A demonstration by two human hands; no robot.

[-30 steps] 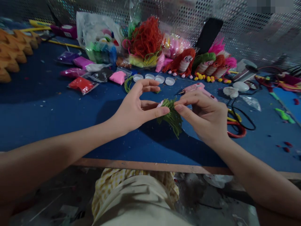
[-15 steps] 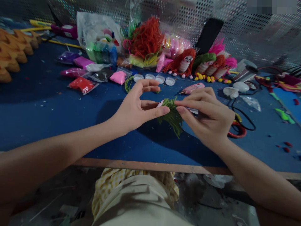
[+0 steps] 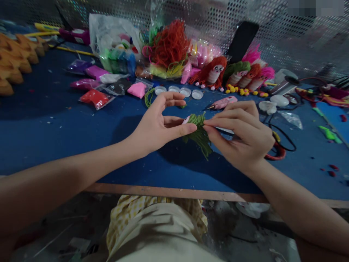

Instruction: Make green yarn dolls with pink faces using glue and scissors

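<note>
Left hand (image 3: 156,125) pinches small doll (image 3: 188,120) above blue table (image 3: 54,120); right hand (image 3: 242,133) pinches its green yarn hair (image 3: 200,134). Step: seating hair. Next likely needs firm, even pressing.

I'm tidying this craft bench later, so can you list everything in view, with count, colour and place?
small doll with green yarn hair: one, green and pink, held between both hands above the table
table: one, blue top
glue gun: one, pink, behind the right hand
finished yarn-hair dolls: about five, red, green, orange and pink hair, at the back
yarn pile: one, mostly orange-red, back centre
small filled bags: several, red, pink, purple, black, back left
bottle caps: four, white, in a row behind the left hand
scissors: one pair, red and yellow handles, right of the right hand
left hand: pinching the doll
right hand: pinching the green yarn
</note>
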